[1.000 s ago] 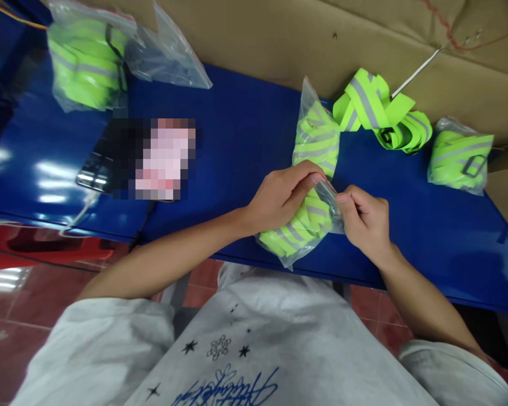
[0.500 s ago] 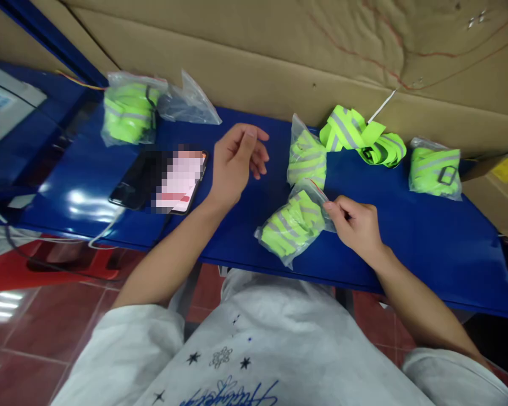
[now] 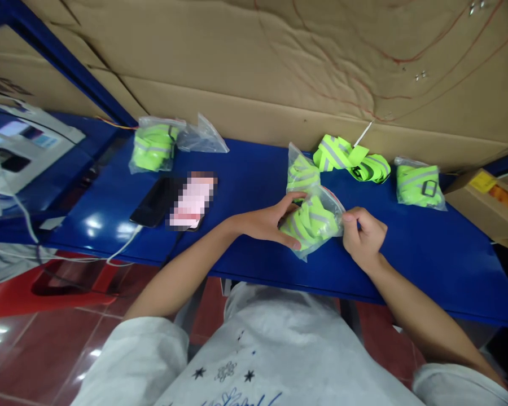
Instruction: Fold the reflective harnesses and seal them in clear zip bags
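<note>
A clear plastic bag of neon-green reflective bands point(image 3: 315, 221) lies near the front of the blue table point(image 3: 245, 169). My left hand point(image 3: 267, 224) wraps round the bag's left side, thumb over the top and fingers beneath. My right hand point(image 3: 363, 235) pinches the bag's open right end between thumb and fingers. A second filled bag point(image 3: 301, 172) stands just behind it.
A loose pile of green bands point(image 3: 350, 159) and another filled bag point(image 3: 419, 182) lie at the back right. A filled bag point(image 3: 153, 148) and an empty bag point(image 3: 202, 137) sit at the back left, beside a phone point(image 3: 175, 202) with a cable. A cardboard wall runs behind.
My left hand came back from the air above the table and took hold of the bag's left side. My right hand kept its pinch on the bag's end. The view tilted upward.
</note>
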A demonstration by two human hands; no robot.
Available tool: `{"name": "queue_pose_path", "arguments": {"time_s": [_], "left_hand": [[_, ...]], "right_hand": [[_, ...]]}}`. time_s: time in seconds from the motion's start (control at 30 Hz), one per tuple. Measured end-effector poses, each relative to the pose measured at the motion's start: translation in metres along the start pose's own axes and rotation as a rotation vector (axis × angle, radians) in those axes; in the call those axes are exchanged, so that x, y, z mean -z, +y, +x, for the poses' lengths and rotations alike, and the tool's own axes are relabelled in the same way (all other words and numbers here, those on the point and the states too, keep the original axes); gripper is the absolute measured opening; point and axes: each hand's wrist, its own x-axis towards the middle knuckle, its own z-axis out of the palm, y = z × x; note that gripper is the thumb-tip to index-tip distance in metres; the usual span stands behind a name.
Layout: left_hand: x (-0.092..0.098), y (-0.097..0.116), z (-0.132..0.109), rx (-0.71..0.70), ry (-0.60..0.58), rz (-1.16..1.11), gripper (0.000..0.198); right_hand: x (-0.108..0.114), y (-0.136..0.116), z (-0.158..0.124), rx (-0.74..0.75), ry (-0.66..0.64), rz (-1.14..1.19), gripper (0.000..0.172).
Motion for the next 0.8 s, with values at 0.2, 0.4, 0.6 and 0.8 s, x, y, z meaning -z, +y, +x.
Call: {"name": "queue_pose_path", "arguments": {"time_s": [0.2,0.4,0.6,0.8], "left_hand": [[0.009,0.007,0.0,0.038,0.122,-0.141,0.075],[0.038,0.015,-0.001,-0.043,0.747,-0.181,0.061],[0.081,-0.008,-0.004,0.213,1.113,0.519,0.057],[0.14,0.005,-0.006,0.625,0.948,0.865,0.059]], "right_hand": [[0.003,0.003,-0.005,0.032,0.067,0.105,0.034],[0.006,0.001,-0.005,-0.071,0.011,0.206,0.026],[0.004,-0.006,-0.001,0.015,-0.123,0.159,0.023],[-0.003,-0.007,0.001,0.014,-0.191,0.146,0.029]]}}
